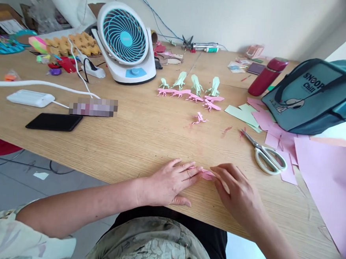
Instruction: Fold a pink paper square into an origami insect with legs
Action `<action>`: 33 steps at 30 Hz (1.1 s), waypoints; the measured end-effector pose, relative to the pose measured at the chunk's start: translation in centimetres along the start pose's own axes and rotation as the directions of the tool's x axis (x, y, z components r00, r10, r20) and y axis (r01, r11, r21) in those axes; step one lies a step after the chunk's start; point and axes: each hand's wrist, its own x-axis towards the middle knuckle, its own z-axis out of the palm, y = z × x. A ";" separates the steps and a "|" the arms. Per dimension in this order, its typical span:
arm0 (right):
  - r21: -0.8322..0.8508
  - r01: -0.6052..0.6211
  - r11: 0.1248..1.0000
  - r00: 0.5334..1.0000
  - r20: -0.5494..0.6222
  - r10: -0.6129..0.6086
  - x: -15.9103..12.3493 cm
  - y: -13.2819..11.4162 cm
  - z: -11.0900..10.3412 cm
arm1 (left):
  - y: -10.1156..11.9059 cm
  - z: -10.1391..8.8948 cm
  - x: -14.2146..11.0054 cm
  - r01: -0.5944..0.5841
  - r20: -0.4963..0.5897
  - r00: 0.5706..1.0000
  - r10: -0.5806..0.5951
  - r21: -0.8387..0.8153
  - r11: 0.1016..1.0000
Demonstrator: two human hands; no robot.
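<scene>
A small piece of folded pink paper lies on the table near its front edge, partly hidden by my fingers. My left hand rests flat over its left end, fingers stretched out and thumb apart. At the right end, my right hand pinches the paper between thumb and fingertips. Beyond my hands stands a single pink folded paper figure. Behind it are several more pink paper insects and a row of pale green ones.
Scissors lie to the right, beside pink sheets and green paper strips. A teal bag and a red bottle stand behind. Left are a fan, a black phone and a white power bank.
</scene>
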 end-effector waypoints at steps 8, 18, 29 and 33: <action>0.093 -0.208 0.974 0.973 0.125 0.196 2.3 -1.0 1.5 | -0.7 0.6 0.6 0.006 -0.151 0.988 -0.018 -0.080 0.997; 0.242 -0.307 0.920 0.949 0.151 0.277 2.0 -2.8 1.4 | -1.2 -1.3 3.4 0.320 -0.085 0.932 -0.353 -0.268 0.909; 0.394 -0.506 0.767 0.849 0.383 0.363 2.3 -1.5 1.4 | -1.6 -1.0 4.4 0.239 -0.101 0.949 -0.299 -0.386 0.891; 0.576 -0.484 0.659 0.874 0.281 0.396 2.5 -1.3 1.5 | -2.6 -0.9 4.8 0.169 -0.227 0.896 -0.382 -0.621 0.765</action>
